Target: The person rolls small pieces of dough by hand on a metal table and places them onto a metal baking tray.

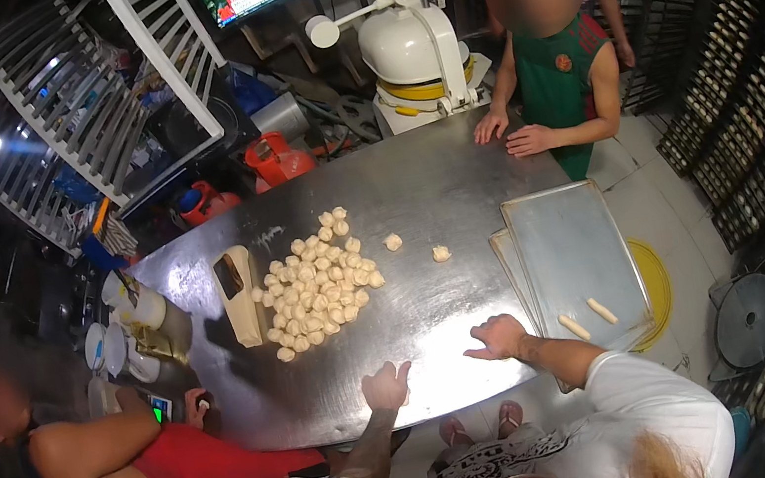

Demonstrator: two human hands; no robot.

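Observation:
Near the front edge of the steel table (423,303), my left hand (386,387) is closed in a loose fist with its thumb to the right. My right hand (498,336) lies low on the table by the trays, fingers curled in and one digit toward the left. Anything under either hand is hidden. Ahead and left is a heap of pale dough balls (316,290); two single dough pieces (393,242) (441,254) lie apart to its right. Two dough sticks (601,309) (573,326) rest on the top metal tray (574,249), right of my right hand.
A pale dough-coloured slab (241,306) with a dark piece on it lies left of the heap. Tubs (148,306) stand at the left end, beside a person in red (199,468). Across the table a person in green (558,81) rests both hands on it. A white mixer (412,44) stands behind.

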